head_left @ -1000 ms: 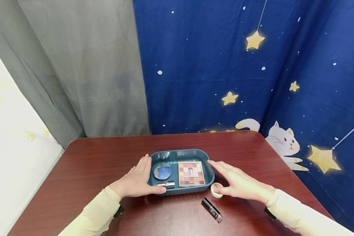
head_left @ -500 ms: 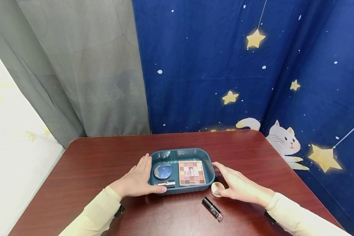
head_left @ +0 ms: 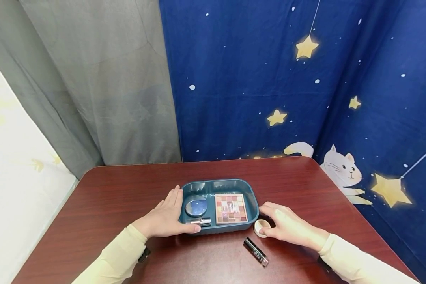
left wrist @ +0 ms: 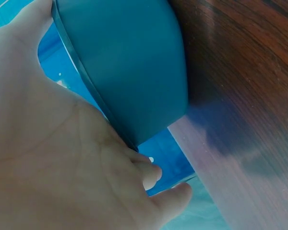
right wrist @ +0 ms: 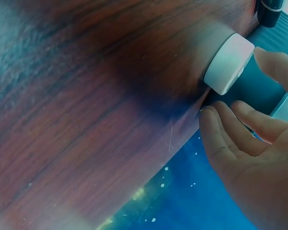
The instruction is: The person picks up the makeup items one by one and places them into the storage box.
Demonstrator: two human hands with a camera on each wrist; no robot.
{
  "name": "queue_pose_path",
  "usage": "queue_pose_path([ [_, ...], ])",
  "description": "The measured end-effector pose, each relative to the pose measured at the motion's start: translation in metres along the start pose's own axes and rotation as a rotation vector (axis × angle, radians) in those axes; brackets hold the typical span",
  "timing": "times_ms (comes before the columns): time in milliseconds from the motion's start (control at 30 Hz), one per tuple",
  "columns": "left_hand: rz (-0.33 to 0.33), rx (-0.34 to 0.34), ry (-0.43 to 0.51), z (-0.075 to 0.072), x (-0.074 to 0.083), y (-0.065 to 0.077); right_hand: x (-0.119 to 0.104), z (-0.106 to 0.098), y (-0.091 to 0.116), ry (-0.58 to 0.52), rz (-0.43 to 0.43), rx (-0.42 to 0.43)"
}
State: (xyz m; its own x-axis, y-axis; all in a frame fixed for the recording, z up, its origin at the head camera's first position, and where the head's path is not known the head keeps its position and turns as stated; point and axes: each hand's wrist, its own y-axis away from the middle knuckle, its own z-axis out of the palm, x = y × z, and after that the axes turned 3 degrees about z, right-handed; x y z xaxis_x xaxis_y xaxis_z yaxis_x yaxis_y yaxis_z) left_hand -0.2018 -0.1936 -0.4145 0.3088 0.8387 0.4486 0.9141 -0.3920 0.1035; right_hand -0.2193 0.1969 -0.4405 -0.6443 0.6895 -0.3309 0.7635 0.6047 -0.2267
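Note:
In the head view, a dark teal tray [head_left: 223,181] holds a round silver-blue compact [head_left: 196,207], a silver tube [head_left: 201,222] and an eyeshadow palette [head_left: 230,209]. My left hand [head_left: 163,219] rests along the tray's left side with straight fingers, its thumb at the front rim. Beside the tray's right front corner sits a small round cream jar [head_left: 260,225]. My right hand [head_left: 292,228] reaches around it, thumb overlapping the jar's near edge. From the right wrist, the jar shows white [right wrist: 229,64]; the thumb tip is at its edge, while a gap separates it from the bent fingers.
A black lip gloss tube [head_left: 256,251] lies on the reddish-brown table [head_left: 138,177] in front of the jar. Behind the table hang a grey curtain [head_left: 127,79] and a blue one [head_left: 234,79] with stars.
My right fingers have come off the tray's right rim, drawn in and bent lower beside the jar. The left hand keeps its place on the tray.

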Motion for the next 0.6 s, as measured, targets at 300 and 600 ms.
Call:
queue_pose_path([
  [300, 0.011, 0.009, -0.006, 0.0005, -0.0008, 0.0003, 0.0007, 0.0042, 0.0020, -0.004, 0.002, -0.037],
  [600, 0.012, 0.013, -0.003, 0.0015, -0.0010, 0.0002, 0.0008, 0.0085, 0.0021, 0.004, -0.045, -0.035],
])
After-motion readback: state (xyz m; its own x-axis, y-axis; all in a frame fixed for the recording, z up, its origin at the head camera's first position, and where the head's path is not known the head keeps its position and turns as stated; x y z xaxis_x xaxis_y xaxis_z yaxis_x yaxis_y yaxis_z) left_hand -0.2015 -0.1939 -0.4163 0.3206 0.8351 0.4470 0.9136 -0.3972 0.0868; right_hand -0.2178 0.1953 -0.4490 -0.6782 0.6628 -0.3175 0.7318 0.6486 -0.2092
